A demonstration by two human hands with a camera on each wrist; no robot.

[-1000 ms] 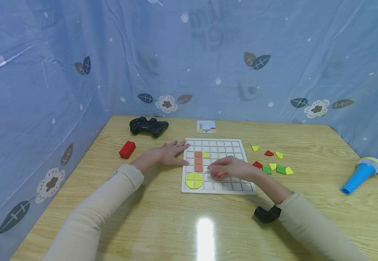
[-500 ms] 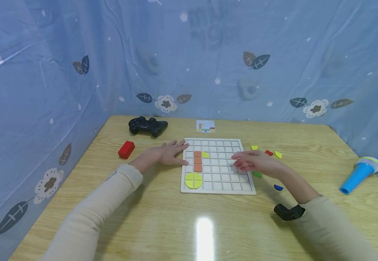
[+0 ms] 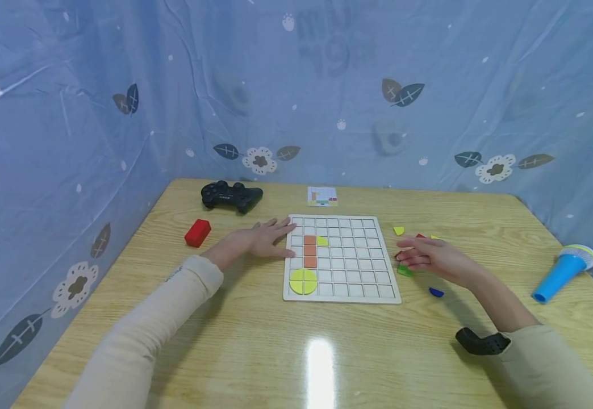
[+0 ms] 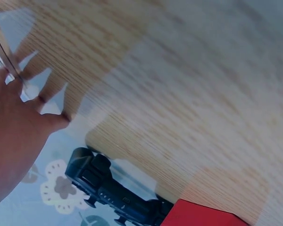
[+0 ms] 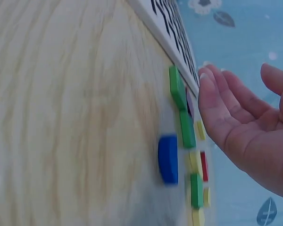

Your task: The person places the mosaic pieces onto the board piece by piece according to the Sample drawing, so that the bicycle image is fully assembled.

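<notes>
My left hand (image 3: pixel 263 240) rests with spread fingers on the left edge of a white grid board (image 3: pixel 360 258). On the board, orange squares (image 3: pixel 309 251) form a column beside a yellow quarter-circle piece (image 3: pixel 322 241). Below them, several yellow quarter pieces (image 3: pixel 303 282) make a full circle. To the board's right, my right hand (image 3: pixel 442 260) hovers over loose pieces, holding nothing, its fingers slightly bent and thumb apart in the right wrist view. Nearby lie a green piece (image 3: pixel 405 271) and a blue half-circle piece (image 5: pixel 168 160). The hand partly hides other red, yellow and green pieces.
A small pattern card (image 3: pixel 322 196) lies behind the board. At the left are a black game controller (image 3: pixel 231 196) and a red block (image 3: pixel 197 233). A blue toy microphone (image 3: pixel 564 274) lies at the far right. A blue patterned curtain (image 3: pixel 337 113) backs the table.
My right hand has moved right, from above the board to above the loose pieces. The blue half-circle has come into view. My left hand has stayed in place.
</notes>
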